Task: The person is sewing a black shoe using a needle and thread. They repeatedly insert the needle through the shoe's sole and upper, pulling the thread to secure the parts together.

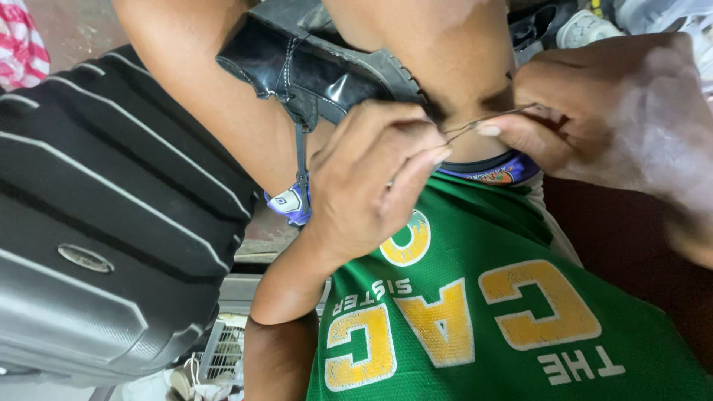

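Note:
A glossy black shoe [319, 67] with a thick ridged sole is wedged between my bare legs, sole side towards me. My left hand [371, 178] is just below the sole's edge, its thumb and forefinger pinched on a thin pale thread [475, 125]. My right hand [616, 111] comes in from the right and pinches the same thread a little further along, close to the shoe. The thread runs taut between the two hands; whether a needle is on it I cannot tell. A narrow black strap [299, 156] hangs down from the shoe.
A dark ribbed hard-shell suitcase [111, 208] fills the left side. Below it sits a white wire basket [223, 349]. A white shoe [587, 26] lies at the top right and a red-and-white striped cloth [18, 44] at the top left. My green shirt [483, 312] covers the lower middle.

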